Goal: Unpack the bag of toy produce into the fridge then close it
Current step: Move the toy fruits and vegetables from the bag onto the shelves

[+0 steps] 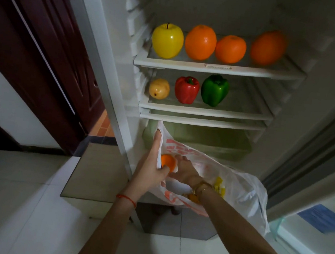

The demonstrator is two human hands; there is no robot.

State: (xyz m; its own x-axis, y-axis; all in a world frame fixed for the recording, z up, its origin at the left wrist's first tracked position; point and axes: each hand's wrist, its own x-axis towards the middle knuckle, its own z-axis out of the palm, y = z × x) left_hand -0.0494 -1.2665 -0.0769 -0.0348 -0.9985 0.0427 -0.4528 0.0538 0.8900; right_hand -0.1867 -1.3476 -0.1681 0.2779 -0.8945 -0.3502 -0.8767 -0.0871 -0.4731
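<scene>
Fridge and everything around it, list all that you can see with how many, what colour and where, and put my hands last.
apple: one, yellow, top shelf, far left
oranges: three, orange, top shelf, right of the apple
pear: one, yellow, second shelf, left
red pepper: one, red, second shelf, middle
green pepper: one, green, second shelf, right of the red one
drawer: one, greenish, below the shelves
bag: one, white plastic with red print, below the shelves
small orange: one, orange, at the bag's mouth
door: one, dark red-brown, left
left hand: holds the bag's edge, thumb against the small orange
right hand: inside the bag, fingers on the small orange
</scene>
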